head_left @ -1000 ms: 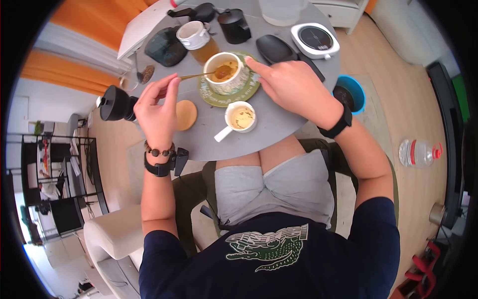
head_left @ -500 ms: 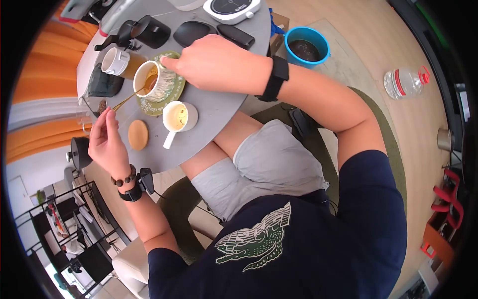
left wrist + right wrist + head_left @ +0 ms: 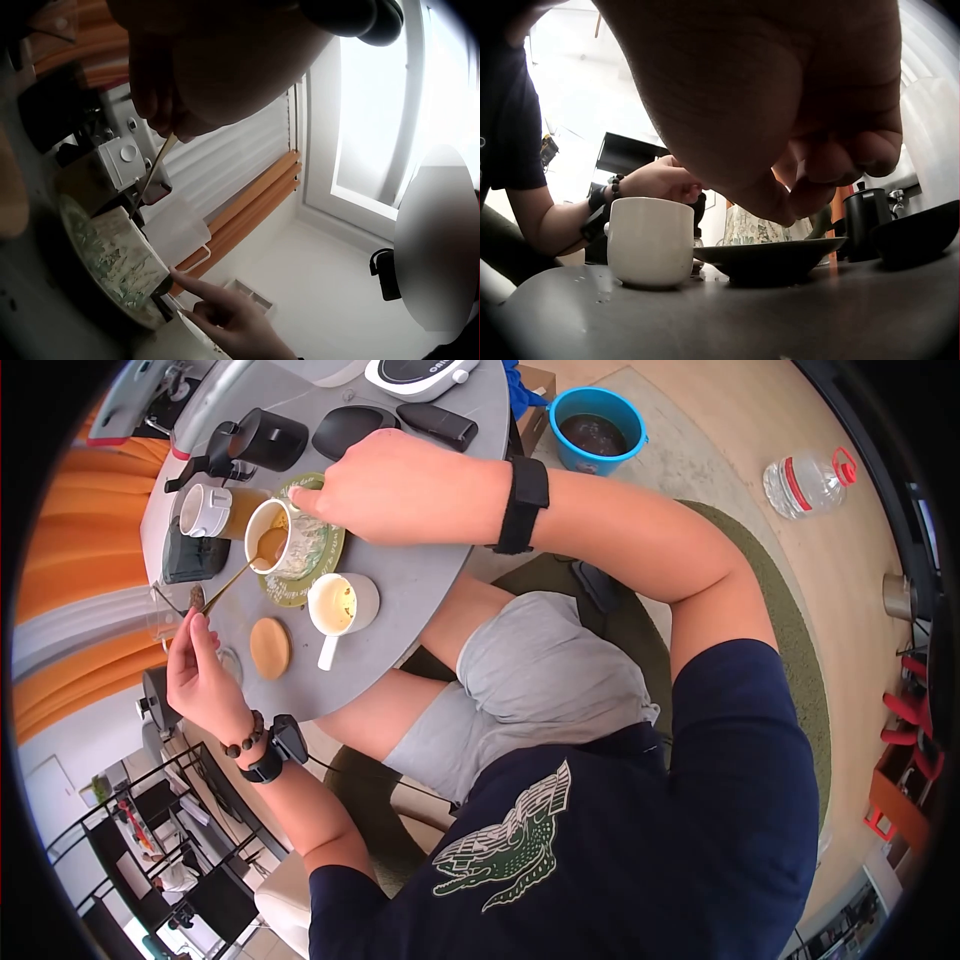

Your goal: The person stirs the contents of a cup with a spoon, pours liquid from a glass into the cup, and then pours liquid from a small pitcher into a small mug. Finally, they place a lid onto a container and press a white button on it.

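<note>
My left hand pinches a thin gold spoon. Its other end dips into a cup with a floral relief side and amber contents. The same cup shows side-on in the left wrist view, on a green saucer. Beyond it is my right hand, its straight index finger touching the cup's edge beside a dark green handle. In the right wrist view that hand's other fingers curl near the cup. A white handled pot with yellowish residue inside stands close by.
A wooden disc lies near the pot. Behind the cup stand a glass jug of amber liquid, a black pitcher, black containers and a white scale. On the floor are a blue bucket and a large bottle.
The head view has swung to the right, so the table now lies further left. The left hand and spoon have drawn away from the cup slightly; the right hand stays at its edge.
</note>
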`<state>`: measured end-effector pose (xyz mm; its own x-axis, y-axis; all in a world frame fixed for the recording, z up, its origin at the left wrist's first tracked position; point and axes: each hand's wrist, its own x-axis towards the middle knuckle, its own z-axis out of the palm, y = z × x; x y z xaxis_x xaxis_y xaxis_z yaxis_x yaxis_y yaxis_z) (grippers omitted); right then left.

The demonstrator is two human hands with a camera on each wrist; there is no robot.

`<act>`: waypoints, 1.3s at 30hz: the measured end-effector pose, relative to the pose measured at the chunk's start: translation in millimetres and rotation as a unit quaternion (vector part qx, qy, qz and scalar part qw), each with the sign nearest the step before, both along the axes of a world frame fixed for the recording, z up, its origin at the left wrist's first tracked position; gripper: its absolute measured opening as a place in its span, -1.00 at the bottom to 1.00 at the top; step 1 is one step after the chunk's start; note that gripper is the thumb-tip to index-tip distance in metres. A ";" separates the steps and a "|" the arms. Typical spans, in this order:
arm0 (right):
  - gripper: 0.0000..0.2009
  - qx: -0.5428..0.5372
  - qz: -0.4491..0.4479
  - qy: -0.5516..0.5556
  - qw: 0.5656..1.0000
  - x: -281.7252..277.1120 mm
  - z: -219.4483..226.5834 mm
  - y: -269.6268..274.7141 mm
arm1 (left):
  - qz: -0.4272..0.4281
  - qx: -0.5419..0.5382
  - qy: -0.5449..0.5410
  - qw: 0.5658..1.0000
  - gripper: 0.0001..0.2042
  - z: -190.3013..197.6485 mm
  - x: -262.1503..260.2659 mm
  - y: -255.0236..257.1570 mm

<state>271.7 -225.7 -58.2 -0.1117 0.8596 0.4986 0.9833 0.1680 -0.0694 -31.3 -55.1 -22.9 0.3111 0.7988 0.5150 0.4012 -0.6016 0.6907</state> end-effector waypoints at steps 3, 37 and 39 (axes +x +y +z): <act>-0.49 -0.001 -0.005 0.006 1.000 -2.3 -0.9 0.0 | 0.002 -0.003 -0.004 1.000 -0.73 1.7 -1.2 -0.4; -0.48 -0.106 -0.020 0.048 0.993 -2.9 24.3 0.5 | -0.043 0.049 -0.009 0.998 -0.85 2.8 9.7 -14.8; -0.48 -0.108 -0.020 0.058 0.992 -3.2 25.6 0.5 | -0.057 0.054 0.007 0.997 -0.85 5.6 10.8 -18.5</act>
<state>268.5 -225.2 -32.6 -0.0272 0.9506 0.3094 0.9721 0.0972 -0.2134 -20.5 -73.6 -17.3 0.4043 0.6982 0.5908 0.3357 -0.7142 0.6142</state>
